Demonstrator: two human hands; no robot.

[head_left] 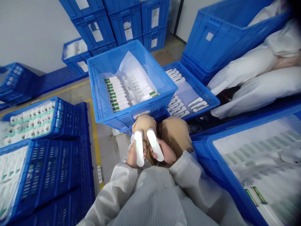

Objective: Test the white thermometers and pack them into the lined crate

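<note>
My left hand (pixel 133 154) is closed around a white elongated device (pixel 139 148), held over my lap. Beside it, my right hand (pixel 165 153) grips a second white device (pixel 155 145) of the same shape. The two devices are apart, their upper ends pointing away from me, and each shows a faint green spot. Just beyond my knees stands a blue crate (pixel 134 114) holding a row of white pieces (pixel 118 94) with green ends and a translucent sheet (pixel 134 69).
To the right are a low blue basket (pixel 211 99) of white parts and a large crate (pixel 211 141) with wrapped pieces. Stacked baskets (pixel 56 157) stand at left, more crates (pixel 127 22) behind. A person's white-clothed legs (pixel 254 69) are at the upper right.
</note>
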